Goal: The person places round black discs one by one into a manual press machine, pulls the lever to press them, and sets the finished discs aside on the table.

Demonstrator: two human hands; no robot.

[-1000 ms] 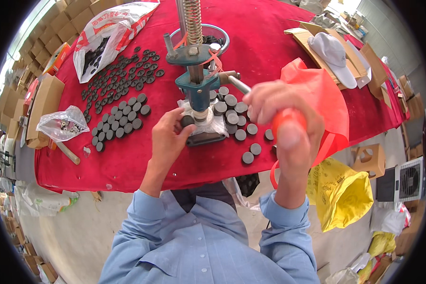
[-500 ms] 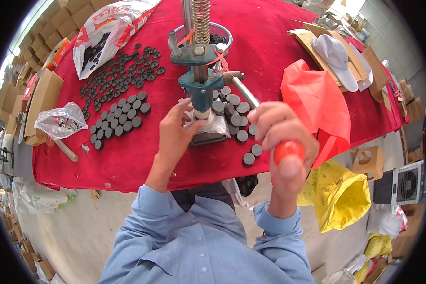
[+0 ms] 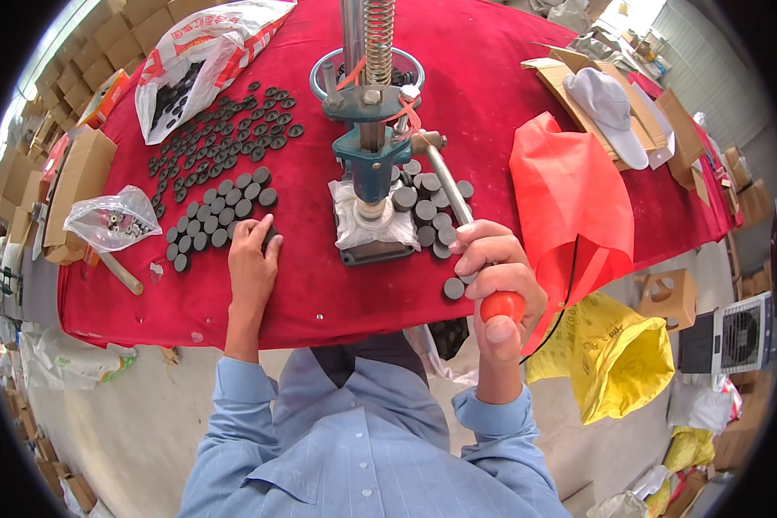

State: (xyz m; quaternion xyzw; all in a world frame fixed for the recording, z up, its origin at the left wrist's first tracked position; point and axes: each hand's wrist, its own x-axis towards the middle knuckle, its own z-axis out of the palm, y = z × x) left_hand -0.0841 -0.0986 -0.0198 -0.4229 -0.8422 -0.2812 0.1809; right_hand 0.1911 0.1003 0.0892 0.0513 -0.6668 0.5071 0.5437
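Left hand (image 3: 252, 257) half-curled at black disc (image 3: 271, 234), toward front edge of worktop (image 3: 354, 302); cannot tell if pinching. Right hand (image 3: 511, 278) wrapped round red knob (image 3: 502, 304). Likely light, stiff disc; best taken by rim.

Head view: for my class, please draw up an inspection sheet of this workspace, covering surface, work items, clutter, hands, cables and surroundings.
Surface: table under red cloth.
Work items: blue-green hand press; dark round pieces in rows on its left and clustered on its right; thinner dark discs farther back.
Clutter: clear bag of metal parts, wooden handle, red bag, pale cap on cardboard.
Left hand: fingers at the rows' near edge; grip unclear.
Right hand: closed on the press's lever, at its red knob.
Cables: thin dark line by the red bag; cannot tell whether cable.
Surroundings: yellow sack, stacked cartons.
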